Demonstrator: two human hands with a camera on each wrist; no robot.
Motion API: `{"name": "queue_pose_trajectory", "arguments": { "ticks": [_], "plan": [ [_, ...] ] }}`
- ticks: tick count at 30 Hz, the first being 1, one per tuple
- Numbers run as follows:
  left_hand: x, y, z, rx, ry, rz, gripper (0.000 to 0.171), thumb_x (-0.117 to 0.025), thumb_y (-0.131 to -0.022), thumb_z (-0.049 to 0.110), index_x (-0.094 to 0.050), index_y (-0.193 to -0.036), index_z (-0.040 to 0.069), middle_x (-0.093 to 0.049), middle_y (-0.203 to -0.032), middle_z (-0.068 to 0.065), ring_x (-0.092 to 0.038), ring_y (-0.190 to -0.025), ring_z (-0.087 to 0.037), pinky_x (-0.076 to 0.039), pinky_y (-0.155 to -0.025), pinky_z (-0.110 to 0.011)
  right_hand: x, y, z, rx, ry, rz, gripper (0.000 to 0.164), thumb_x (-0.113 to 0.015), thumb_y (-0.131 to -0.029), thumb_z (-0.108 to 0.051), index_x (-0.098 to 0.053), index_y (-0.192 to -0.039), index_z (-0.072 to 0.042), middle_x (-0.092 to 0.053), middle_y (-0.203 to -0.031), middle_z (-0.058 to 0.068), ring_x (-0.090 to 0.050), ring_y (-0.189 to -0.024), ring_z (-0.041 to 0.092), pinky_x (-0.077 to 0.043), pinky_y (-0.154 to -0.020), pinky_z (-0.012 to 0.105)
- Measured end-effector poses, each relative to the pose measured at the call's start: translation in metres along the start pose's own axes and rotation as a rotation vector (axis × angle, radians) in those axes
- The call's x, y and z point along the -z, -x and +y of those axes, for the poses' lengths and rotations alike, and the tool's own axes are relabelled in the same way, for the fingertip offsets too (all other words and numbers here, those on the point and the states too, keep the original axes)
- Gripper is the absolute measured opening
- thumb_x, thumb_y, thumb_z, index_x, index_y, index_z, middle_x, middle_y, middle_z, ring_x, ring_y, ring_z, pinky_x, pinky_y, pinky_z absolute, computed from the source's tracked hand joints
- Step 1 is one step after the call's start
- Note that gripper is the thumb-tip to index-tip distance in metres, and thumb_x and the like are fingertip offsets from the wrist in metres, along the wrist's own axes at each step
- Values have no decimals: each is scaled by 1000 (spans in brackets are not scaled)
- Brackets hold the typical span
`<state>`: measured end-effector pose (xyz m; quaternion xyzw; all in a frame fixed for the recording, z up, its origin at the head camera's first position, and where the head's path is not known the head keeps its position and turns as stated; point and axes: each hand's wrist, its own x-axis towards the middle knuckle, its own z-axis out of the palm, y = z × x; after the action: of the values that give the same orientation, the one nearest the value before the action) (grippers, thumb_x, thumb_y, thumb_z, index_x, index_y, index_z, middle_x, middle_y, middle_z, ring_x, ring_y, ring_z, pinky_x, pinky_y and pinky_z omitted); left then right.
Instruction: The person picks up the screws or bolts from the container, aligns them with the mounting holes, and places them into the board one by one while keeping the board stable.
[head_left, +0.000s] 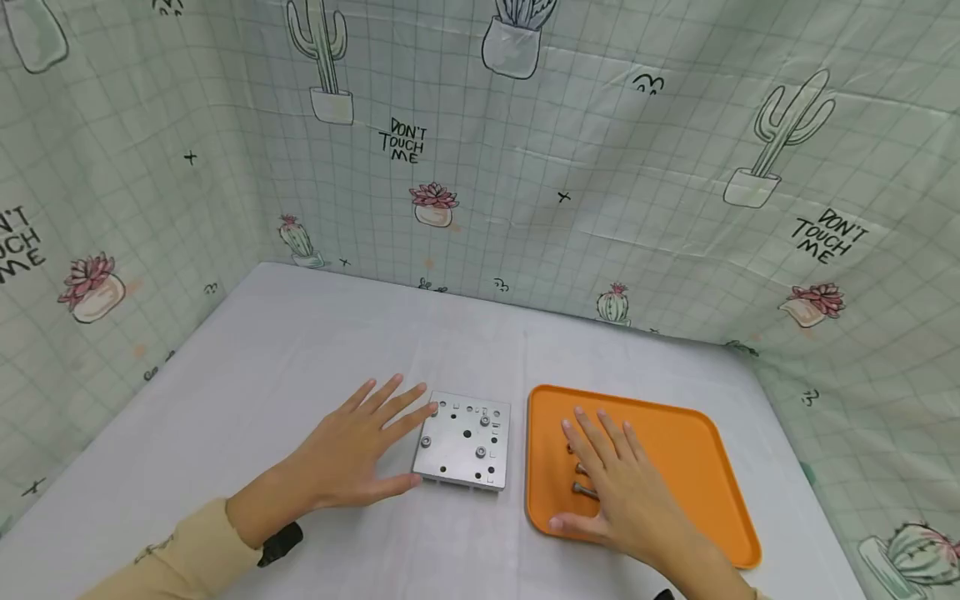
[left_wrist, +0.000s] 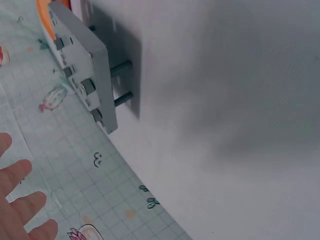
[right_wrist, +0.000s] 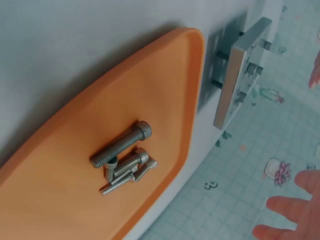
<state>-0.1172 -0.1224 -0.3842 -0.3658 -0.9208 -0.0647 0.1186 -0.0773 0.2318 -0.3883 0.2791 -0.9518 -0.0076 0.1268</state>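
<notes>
A square metal plate [head_left: 453, 454] with several holes stands raised on the white table, socket-head screws [head_left: 481, 452] sitting in some of them. In the left wrist view, screw shanks [left_wrist: 123, 68] stick out beneath the plate [left_wrist: 102, 67]. My left hand [head_left: 348, 462] is spread over the plate's left edge, fingers straight, holding nothing. Fingers spread, my right hand [head_left: 633, 492] hovers above the left part of an orange tray [head_left: 697, 467] and is empty too. Loose socket-head bolts of different sizes lie in the tray, the largest bolt [right_wrist: 120, 146] beside a cluster of smaller ones [right_wrist: 131, 167], partly hidden by that hand in the head view.
White cloth covers the table [head_left: 300, 333]. A green checked curtain [head_left: 510, 167] printed with cacti rises along the back and both sides. The tray's raised rim [head_left: 637, 398] stands a short gap to the right of the plate.
</notes>
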Motion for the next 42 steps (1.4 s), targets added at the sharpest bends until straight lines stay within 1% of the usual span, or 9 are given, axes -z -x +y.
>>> {"name": "queue_pose_trajectory", "arguments": {
  "ticks": [5,10,13,17,22,28,32,36,42],
  "plan": [
    [-1,-2,-2,-21,34,28,77,-55,-82,62,-35,-145,22,-34,-150,-1,-30,-139,-29,-27,-115,-47,-1,-2,2,-7,-9,-6,106,-48,-73,-77,-17,-150,-12,-28,-151,14,-30,-135,40,-21,-114,52],
    [-4,-3,-5,-39,89,57,78,-60,-81,57,-35,-145,19,-37,-148,-4,-35,-137,-29,-32,-113,-45,0,-5,4,-19,-41,-31,104,-53,-73,-74,-19,-149,-12,-31,-150,13,-31,-135,38,-25,-111,56],
    [-5,-5,-5,-3,150,30,78,-62,-81,55,-33,-145,21,-36,-149,-2,-37,-135,-28,-40,-107,-45,1,-8,5,-35,-65,-49,103,-55,-73,-73,-19,-149,-13,-31,-150,13,-31,-135,38,-25,-110,57],
    [-10,-7,-5,95,305,-36,76,-65,-82,49,-32,-146,25,-32,-151,-1,-38,-135,-27,-48,-98,-48,2,-10,7,-52,-90,-62,102,-55,-73,-72,-21,-149,-13,-32,-149,13,-32,-134,37,-26,-111,57],
    [-21,-9,-6,177,487,-69,74,-69,-82,39,-33,-145,24,-33,-150,-2,-39,-134,-26,-44,-102,-49,2,-12,11,-45,-106,-30,100,-58,-73,-69,-26,-147,-10,-38,-145,13,-39,-129,35,-33,-108,54],
    [-36,-10,-9,213,621,-44,70,-72,-80,31,-41,-141,16,-43,-143,-10,-42,-130,-30,-41,-105,-50,0,-17,16,-33,-106,0,96,-58,-72,-68,-34,-142,-6,-46,-139,14,-47,-121,35,-42,-100,53],
    [-44,-10,-10,234,728,-40,66,-73,-80,26,-46,-137,10,-48,-139,-13,-47,-126,-33,-44,-102,-49,-1,-20,19,-29,-101,16,94,-60,-71,-65,-40,-138,-3,-50,-134,15,-51,-116,34,-47,-95,50],
    [-52,-10,-12,240,849,-44,64,-74,-80,23,-47,-135,7,-48,-138,-14,-50,-122,-36,-46,-100,-46,-3,-21,23,-34,-134,46,86,-66,-72,-58,-44,-135,-3,-54,-127,14,-54,-111,32,-51,-90,47],
    [-62,-10,-14,256,899,-49,61,-74,-79,22,-51,-133,6,-49,-137,-15,-51,-120,-35,-46,-100,-44,-8,-20,31,-70,-204,79,75,-75,-70,-46,-52,-129,-4,-58,-119,11,-56,-107,28,-54,-86,42]
  ]
}}
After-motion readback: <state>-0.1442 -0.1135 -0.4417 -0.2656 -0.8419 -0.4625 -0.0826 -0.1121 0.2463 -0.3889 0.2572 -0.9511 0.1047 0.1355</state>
